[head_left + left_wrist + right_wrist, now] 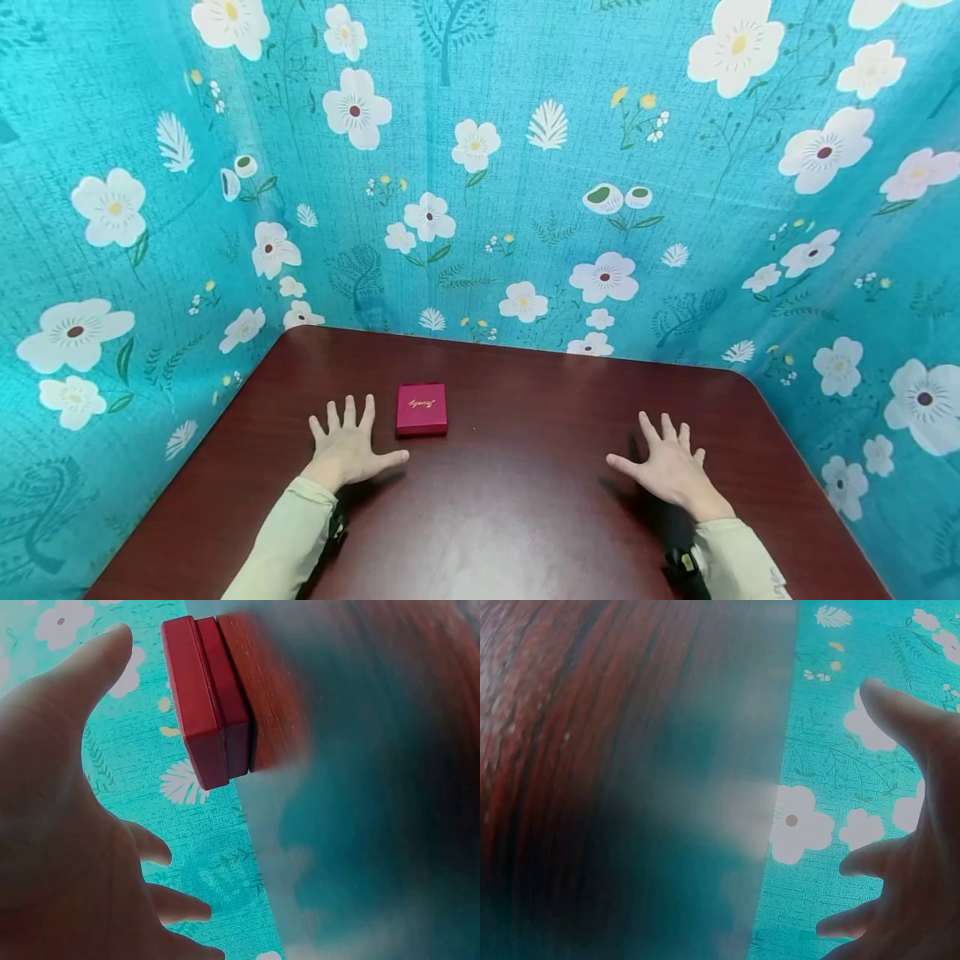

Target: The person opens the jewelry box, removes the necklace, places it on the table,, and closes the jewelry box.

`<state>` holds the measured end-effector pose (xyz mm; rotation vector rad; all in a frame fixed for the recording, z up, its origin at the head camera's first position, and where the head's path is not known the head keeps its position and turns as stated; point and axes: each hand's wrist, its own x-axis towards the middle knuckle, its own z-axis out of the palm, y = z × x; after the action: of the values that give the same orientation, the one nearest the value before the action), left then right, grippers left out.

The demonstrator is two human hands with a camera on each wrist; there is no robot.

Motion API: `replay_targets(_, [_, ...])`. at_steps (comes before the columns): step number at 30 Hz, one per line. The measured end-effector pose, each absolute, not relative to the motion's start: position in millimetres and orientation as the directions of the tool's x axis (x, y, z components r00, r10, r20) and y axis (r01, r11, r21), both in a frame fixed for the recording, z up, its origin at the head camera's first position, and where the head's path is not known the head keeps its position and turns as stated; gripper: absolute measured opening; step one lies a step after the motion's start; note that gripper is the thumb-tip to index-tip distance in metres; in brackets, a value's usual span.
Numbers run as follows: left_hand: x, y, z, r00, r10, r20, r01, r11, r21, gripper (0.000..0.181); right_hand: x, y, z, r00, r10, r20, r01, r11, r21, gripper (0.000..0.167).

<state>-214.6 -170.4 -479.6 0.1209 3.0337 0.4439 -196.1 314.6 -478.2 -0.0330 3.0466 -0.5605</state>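
Note:
A small closed red box with gold lettering on its lid lies on the dark brown table, left of the middle. Just left of it, my left hand spreads its fingers and holds nothing; the thumb points toward the box without touching it. In the left wrist view the box shows its lid seam, beyond the thumb. Over at the right of the table, my right hand is also spread with nothing in it. The right wrist view shows that hand with no object near its fingers.
A turquoise curtain with white flowers hangs behind the table and along both sides. The table has rounded far corners. Dark straps with small devices sit at the wrists, beside pale sleeves.

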Motion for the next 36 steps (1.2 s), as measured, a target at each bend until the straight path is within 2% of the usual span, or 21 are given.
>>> replay_targets(4, [-212.4, -171.1, -481.8, -0.993, 0.098, -0.07, 0.072, 0.949, 0.308, 0.119, -195.2, 313.1, -480.1, -0.998, -0.047, -0.037, -0.031, 0.937, -0.347, 0.109])
replay_targets(7, [-212.9, -171.7, -480.9, -0.992, 0.121, -0.047, 0.098, 0.934, 0.343, 0.113, -196.1, 310.5, -482.7, -0.997, -0.08, 0.003, -0.076, 0.937, -0.341, 0.103])
replay_targets(10, [-215.1, -173.0, -478.4, -0.989, 0.145, -0.001, 0.135, 0.926, 0.353, 0.098, -199.2, 305.7, -484.4, -0.99, -0.125, 0.063, -0.139, 0.93, -0.34, 0.084])
replay_targets(15, [-218.5, -176.5, -475.3, -0.983, 0.177, 0.038, 0.18, 0.931, 0.317, 0.063, -204.5, 290.9, -483.8, -0.975, -0.166, 0.151, -0.208, 0.918, -0.336, 0.049])
replay_targets(21, [-220.3, -178.0, -475.8, -0.977, 0.204, 0.059, 0.212, 0.922, 0.323, 0.045, -210.0, 269.5, -480.8, -0.961, -0.216, 0.174, -0.265, 0.898, -0.35, 0.036])
replay_targets(26, [-223.5, -177.5, -477.8, -0.975, 0.218, 0.041, 0.219, 0.921, 0.323, 0.043, -216.7, 253.3, -481.9, -0.956, -0.242, 0.163, -0.286, 0.89, -0.355, 0.038])
replay_targets(32, [-228.0, -177.1, -481.1, -0.976, 0.216, -0.01, 0.199, 0.914, 0.353, 0.062, -225.3, 222.5, -483.6, -0.935, -0.331, 0.126, -0.354, 0.862, -0.362, 0.044])
replay_targets(36, [-230.8, -176.3, -484.1, -0.976, 0.218, -0.022, 0.194, 0.906, 0.377, 0.068, -230.3, 201.3, -484.8, -0.927, -0.359, 0.111, -0.374, 0.85, -0.371, 0.045])
